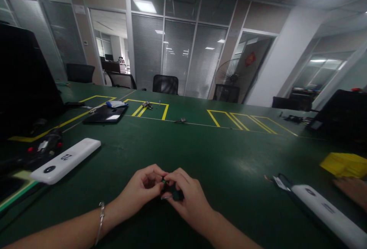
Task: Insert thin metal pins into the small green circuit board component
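Note:
Both of my hands meet low in the middle of the view, just above the green table [137,226]. My left hand [146,184], with a silver bracelet [100,218] at its wrist, pinches one side of a small dark green and black part [164,182]. My right hand [186,191] closes on the other side of it, thumb and fingers bent. A thin metallic edge shows by the right thumb. My fingers cover most of the part, so its kind cannot be made out.
A white device marked 22 [69,161] lies left; a similar white device [329,210] lies right, near another person's hand [352,189] and a yellow object [344,165]. Further off are a black tablet-like slab [100,115], small metal parts [147,105] and yellow tape outlines [218,111].

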`<state>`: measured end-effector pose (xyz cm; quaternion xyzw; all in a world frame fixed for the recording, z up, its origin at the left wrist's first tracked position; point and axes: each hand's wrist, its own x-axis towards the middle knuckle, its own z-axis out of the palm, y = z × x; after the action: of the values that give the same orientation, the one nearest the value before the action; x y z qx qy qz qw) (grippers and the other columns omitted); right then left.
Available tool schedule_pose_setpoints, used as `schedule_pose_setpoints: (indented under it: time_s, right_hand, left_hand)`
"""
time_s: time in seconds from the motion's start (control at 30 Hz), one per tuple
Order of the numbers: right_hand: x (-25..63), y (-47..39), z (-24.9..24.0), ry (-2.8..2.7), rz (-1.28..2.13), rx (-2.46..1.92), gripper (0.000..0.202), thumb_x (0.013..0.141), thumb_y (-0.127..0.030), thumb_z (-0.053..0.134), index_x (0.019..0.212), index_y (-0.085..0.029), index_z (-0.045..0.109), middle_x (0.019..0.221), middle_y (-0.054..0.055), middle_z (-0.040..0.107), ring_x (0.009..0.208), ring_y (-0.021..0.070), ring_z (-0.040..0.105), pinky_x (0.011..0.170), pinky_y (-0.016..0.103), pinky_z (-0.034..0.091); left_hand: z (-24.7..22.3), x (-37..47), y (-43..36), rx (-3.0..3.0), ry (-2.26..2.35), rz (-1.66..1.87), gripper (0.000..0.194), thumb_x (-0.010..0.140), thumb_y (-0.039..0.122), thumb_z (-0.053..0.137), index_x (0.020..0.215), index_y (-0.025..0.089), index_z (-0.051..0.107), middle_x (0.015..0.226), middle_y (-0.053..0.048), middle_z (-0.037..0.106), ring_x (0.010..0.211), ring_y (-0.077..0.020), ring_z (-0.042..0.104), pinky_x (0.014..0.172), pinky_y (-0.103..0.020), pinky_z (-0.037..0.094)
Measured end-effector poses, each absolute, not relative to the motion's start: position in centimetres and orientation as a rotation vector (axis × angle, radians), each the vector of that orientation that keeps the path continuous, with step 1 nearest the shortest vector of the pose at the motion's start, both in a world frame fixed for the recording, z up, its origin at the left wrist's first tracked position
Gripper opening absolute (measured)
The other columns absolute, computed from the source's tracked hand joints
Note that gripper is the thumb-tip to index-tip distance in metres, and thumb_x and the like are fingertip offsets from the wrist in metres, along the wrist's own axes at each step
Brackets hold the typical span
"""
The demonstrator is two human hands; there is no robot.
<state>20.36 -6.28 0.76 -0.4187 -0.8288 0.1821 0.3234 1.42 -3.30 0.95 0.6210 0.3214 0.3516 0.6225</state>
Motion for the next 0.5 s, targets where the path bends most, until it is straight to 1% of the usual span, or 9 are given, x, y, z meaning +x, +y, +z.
schedule_pose_setpoints:
  time_s: [0.17, 0.3, 0.4, 0.43, 0.5]
  right_hand:
    - [20.26, -6.40, 0.73, -2.163, 0.471, -1.127, 0.031, 0.081, -0.018, 0.066, 0.109, -0.025, 0.055, 0.098, 0.002, 0.060, 0.082, 0.0167, 0.059, 0.069, 0.027, 0.044]
    - [20.19, -6.47, 0.69, -2.184, 0.467, -1.141, 0.038, 0.078, -0.015, 0.068, 0.112, -0.026, 0.054, 0.100, 0.002, 0.060, 0.084, 0.0170, 0.059, 0.071, 0.027, 0.044]
    - [20.15, -6.34, 0.47, -2.138, 0.506, -1.121, 0.035, 0.081, -0.021, 0.068, 0.113, -0.025, 0.055, 0.097, 0.002, 0.061, 0.080, 0.0162, 0.059, 0.069, 0.027, 0.044]
    - [20.16, -6.25, 0.36, -2.095, 0.521, -1.127, 0.033, 0.081, -0.024, 0.069, 0.111, -0.025, 0.056, 0.093, 0.001, 0.061, 0.075, 0.0154, 0.058, 0.067, 0.026, 0.044]
    - [20.27, -6.02, 0.16, -2.012, 0.542, -1.175, 0.030, 0.080, -0.025, 0.070, 0.108, -0.024, 0.058, 0.087, 0.000, 0.061, 0.072, 0.0148, 0.057, 0.066, 0.026, 0.043]
  left_hand:
    - [0.95, 1.76, -3.36, 1.382, 0.679, 0.810, 0.019, 0.080, 0.029, 0.068, 0.091, 0.016, 0.061, 0.077, -0.002, 0.068, 0.069, -0.0154, 0.062, 0.065, -0.028, 0.046]
    - [0.60, 1.56, -3.19, 1.385, 0.670, 0.816, 0.016, 0.081, 0.028, 0.067, 0.091, 0.017, 0.061, 0.081, -0.002, 0.068, 0.073, -0.0165, 0.062, 0.069, -0.030, 0.047]
    - [0.50, 1.21, -2.99, 1.421, 0.721, 0.843, 0.017, 0.081, 0.028, 0.066, 0.094, 0.017, 0.061, 0.082, -0.002, 0.068, 0.073, -0.0170, 0.062, 0.067, -0.030, 0.046]
    - [0.53, 1.09, -2.90, 1.422, 0.749, 0.863, 0.019, 0.081, 0.028, 0.066, 0.096, 0.017, 0.061, 0.080, -0.002, 0.068, 0.071, -0.0168, 0.061, 0.066, -0.030, 0.046]
    - [0.69, 0.86, -2.71, 1.401, 0.810, 0.886, 0.022, 0.083, 0.029, 0.063, 0.101, 0.017, 0.061, 0.076, -0.001, 0.067, 0.072, -0.0172, 0.061, 0.069, -0.031, 0.046]
